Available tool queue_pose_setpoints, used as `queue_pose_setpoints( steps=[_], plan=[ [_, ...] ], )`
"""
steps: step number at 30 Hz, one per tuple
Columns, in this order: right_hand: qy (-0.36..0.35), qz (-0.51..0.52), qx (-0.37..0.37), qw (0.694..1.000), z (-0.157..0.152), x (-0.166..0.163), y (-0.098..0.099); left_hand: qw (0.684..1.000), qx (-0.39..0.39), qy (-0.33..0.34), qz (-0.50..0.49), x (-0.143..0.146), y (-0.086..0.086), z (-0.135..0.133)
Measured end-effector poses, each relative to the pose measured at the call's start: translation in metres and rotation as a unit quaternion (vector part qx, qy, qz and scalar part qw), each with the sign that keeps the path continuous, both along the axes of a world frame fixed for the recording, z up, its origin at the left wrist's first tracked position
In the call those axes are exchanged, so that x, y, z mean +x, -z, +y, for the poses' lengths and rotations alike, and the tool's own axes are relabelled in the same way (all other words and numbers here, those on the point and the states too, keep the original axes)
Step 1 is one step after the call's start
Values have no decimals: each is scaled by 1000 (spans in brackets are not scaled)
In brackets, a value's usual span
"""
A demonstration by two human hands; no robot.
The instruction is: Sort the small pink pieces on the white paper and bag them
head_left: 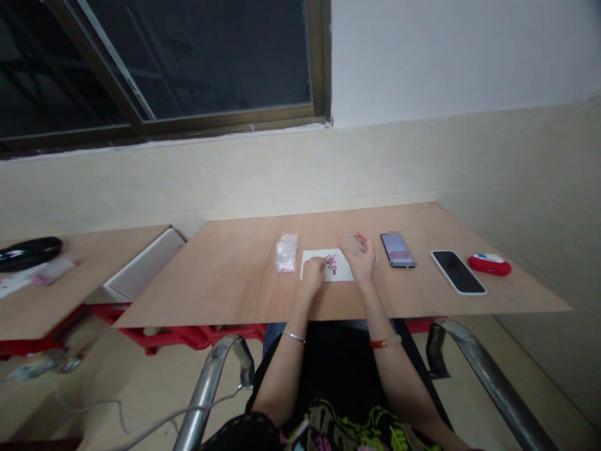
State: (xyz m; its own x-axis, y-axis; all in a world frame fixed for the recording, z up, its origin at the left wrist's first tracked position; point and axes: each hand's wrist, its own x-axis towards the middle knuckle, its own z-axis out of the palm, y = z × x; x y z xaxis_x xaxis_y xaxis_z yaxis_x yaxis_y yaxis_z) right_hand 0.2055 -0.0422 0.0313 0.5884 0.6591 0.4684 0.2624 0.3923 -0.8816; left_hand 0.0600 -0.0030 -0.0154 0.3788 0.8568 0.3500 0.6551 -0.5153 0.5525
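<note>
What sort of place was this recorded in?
Probably a plain indoor room, at home or in a small workshop; I can't tell which. The signs are a wooden table, a wall with a window, and small pink pieces laid out.

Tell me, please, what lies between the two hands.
In the head view, small pink pieces on a white sheet lie between the left hand and the right hand.

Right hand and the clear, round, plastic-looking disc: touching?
Touching. The head view shows the right hand holding the clear, round, plastic-looking disc at its edge, between thumb and fingers.
</note>
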Motion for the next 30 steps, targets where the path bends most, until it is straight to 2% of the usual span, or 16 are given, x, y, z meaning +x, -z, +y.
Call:
queue_pose_setpoints(
  steps=[3,7,14,17,20,23,27,30],
  plan=[
    [4,13,2,1000,0,0,0,998,12,34,57,9,5,-5],
    [7,27,-1,1000,0,-1,0,997,24,38,67,11,6,-7],
    [-2,8,-29,1000,4,-1,9,999,18,-11,38,9,16,-1],
    [-14,-15,-33,999,9,0,20,998,22,-46,-42,7,14,0],
    [-35,-41,-52,997,14,0,32,980,46,-81,-175,4,-2,0],
    [-79,-56,-76,992,16,-3,40,958,62,-97,-264,2,-28,-4],
    [-131,-58,-81,986,18,-10,43,952,57,-43,-299,6,-57,-12],
    [-156,-40,-70,984,18,-15,41,951,47,-6,-305,11,-65,-18]
  ],
)
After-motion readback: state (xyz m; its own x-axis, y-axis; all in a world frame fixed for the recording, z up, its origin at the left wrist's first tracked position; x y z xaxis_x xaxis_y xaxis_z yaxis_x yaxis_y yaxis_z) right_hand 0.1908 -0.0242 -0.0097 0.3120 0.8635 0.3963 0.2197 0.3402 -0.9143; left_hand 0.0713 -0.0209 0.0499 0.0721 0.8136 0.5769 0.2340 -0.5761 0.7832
